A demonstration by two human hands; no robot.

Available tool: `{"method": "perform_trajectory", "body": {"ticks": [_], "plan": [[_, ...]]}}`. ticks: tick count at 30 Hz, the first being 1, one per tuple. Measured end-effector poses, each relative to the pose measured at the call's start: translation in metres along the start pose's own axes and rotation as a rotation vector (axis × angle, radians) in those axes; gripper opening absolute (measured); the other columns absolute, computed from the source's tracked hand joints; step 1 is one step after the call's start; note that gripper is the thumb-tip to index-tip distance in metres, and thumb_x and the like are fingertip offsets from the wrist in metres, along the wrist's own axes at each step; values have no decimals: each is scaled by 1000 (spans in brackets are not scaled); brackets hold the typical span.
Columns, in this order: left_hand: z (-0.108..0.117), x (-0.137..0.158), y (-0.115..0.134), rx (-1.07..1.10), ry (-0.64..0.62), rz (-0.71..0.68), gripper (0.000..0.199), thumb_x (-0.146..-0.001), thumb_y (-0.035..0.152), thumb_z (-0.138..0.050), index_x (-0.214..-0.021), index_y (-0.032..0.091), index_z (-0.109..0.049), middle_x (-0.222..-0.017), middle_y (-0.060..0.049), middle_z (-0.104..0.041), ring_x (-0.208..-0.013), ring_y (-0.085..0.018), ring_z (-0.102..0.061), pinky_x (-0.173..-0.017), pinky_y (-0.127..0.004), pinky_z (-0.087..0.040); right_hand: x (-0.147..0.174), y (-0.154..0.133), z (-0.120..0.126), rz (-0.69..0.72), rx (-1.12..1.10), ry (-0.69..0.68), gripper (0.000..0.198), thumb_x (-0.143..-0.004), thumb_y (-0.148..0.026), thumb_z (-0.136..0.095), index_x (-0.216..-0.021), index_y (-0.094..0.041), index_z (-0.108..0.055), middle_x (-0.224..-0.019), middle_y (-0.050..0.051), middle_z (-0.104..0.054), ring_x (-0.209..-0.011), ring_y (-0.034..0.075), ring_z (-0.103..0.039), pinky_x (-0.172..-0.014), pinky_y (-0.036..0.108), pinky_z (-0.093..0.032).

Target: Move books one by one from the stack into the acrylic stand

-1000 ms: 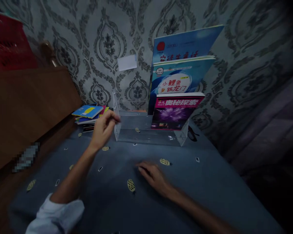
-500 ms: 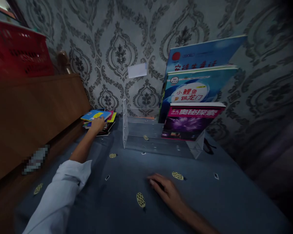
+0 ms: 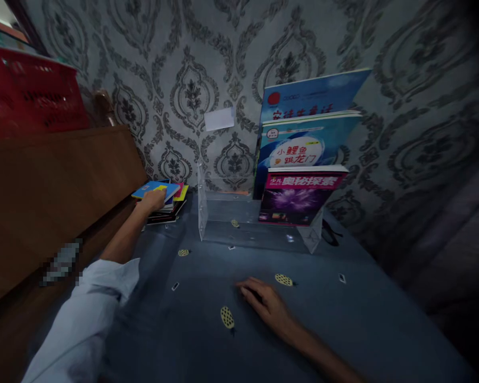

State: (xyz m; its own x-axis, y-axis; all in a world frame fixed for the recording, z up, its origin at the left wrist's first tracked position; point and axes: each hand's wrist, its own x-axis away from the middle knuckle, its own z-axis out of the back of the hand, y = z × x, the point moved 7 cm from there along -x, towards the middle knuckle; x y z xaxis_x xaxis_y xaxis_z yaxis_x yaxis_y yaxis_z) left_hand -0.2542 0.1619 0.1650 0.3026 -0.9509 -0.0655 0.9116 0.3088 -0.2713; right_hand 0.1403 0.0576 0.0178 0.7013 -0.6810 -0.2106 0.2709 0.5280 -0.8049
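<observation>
Upper left: red container (image 3: 34, 98). Left of centre: my left hand (image 3: 153, 200) on the blue book (image 3: 150, 186), top of the stack (image 3: 165, 216); I cannot tell whether this grip is closed on it. Centre: clear rack (image 3: 201, 213), standing on the cloth-covered bench (image 3: 171, 335). Lower centre: my right hand (image 3: 266, 304), grip half-open, fingers loosely curled. Right of centre: three books (image 3: 295, 154) leaning in the rack.

A pale bluish-white, loose-fitting left sleeve (image 3: 74, 316) of plain, matt cloth shows soft folds and creases along its length. Its broad, turned-back cuff (image 3: 115, 276) flares wider than the wrist end it circles and comes to a pointed corner. The left forearm (image 3: 123, 234), left hand (image 3: 153, 200), slim right forearm (image 3: 317, 348) and right hand (image 3: 266, 303) are bare.
</observation>
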Motion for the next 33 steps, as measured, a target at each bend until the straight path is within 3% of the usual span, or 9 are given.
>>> {"method": "perform_trajectory", "body": {"ticks": [5, 11, 17, 22, 27, 30, 33], "plan": [[-9, 7, 5, -6, 22, 62, 48, -93, 30, -48, -136, 10, -48, -134, -24, -60, -117, -35, -63, -95, -44, -49, 1, 2, 0, 4, 39, 10, 44, -101, -49, -40, -112, -22, -73, -108, 11, -74, -107, 28, -67, -96, 44, -50], [-8, 5, 16, -35, 88, 94, 41, -94, 14, -35, -129, 1, -53, -126, -29, -61, -118, -36, -62, -96, -47, -48, 2, 3, -1, 22, 65, 22, 43, -101, -47, -40, -112, -21, -73, -106, 11, -74, -102, 26, -69, -94, 41, -52], [-5, 34, -3, -69, 80, 23, 44, -90, 16, -45, -133, 15, -54, -129, -20, -62, -114, -34, -64, -96, -49, -49, 1, -3, 0, 31, 58, 16, 41, -101, -43, -40, -111, -21, -74, -103, 11, -74, -99, 27, -69, -90, 40, -54], [-22, 51, -6, -103, 126, 131, 56, -85, 15, -50, -140, 8, -46, -134, -29, -55, -121, -46, -56, -94, -65, -44, 1, 0, -2, 40, 78, 12, 40, -101, -43, -41, -113, -23, -73, -108, 11, -75, -107, 28, -68, -97, 44, -52], [-31, 53, 7, -94, 186, 189, 57, -93, 11, -34, -148, -2, -35, -140, -37, -46, -127, -51, -51, -92, -62, -46, 3, -1, -3, 35, 96, 3, 39, -102, -41, -41, -116, -23, -72, -110, 11, -75, -111, 28, -67, -99, 44, -51], [-31, 69, 8, -91, 197, 169, 57, -95, 10, -30, -150, 0, -35, -148, -33, -42, -133, -48, -47, -99, -59, -44, 2, -5, -1, 42, 102, 5, 38, -101, -39, -42, -115, -22, -73, -111, 11, -75, -112, 28, -66, -99, 44, -51], [-40, 106, 12, -68, 208, 85, 58, -94, 9, -31, -152, 8, -37, -155, -25, -40, -141, -44, -40, -108, -58, -40, 2, -10, 2, 45, 104, 16, 36, -101, -38, -42, -113, -23, -73, -110, 10, -75, -111, 28, -67, -100, 46, -51]]}}
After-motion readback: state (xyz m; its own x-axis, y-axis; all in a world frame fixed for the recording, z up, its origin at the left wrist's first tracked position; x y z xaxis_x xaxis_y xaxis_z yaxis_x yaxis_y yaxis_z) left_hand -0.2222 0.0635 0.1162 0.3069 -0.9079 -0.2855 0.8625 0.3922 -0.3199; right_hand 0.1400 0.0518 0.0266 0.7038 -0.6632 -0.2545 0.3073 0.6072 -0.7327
